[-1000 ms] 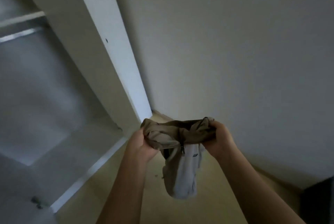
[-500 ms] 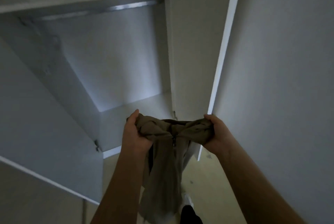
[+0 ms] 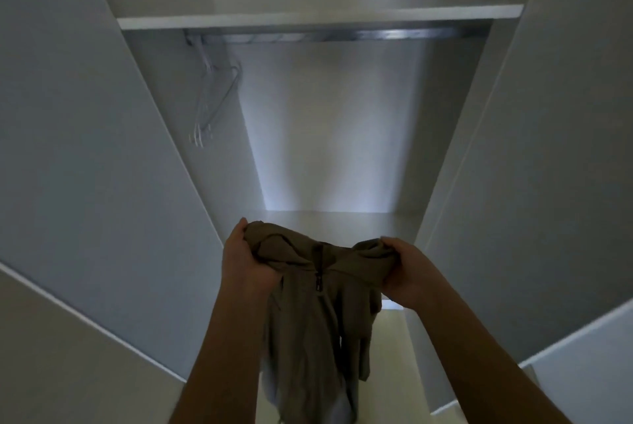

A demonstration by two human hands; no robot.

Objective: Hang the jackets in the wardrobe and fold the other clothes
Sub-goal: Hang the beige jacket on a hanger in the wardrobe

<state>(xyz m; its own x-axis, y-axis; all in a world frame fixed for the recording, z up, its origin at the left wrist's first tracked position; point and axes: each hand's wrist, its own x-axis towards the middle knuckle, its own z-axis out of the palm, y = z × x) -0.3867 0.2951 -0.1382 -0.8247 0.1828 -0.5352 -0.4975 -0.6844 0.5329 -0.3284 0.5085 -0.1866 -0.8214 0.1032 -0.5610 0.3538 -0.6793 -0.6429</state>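
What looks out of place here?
Nothing looks damaged. The jacket is bunched at its collar between the left hand and right hand, not yet on a hanger; wire hangers hang bare at the left end of the rail.

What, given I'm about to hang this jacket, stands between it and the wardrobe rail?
Nothing visible does. Left hand and right hand hold the jacket before the open wardrobe; the rail above is bare except for hangers at its left end. The jacket is on no hanger yet.
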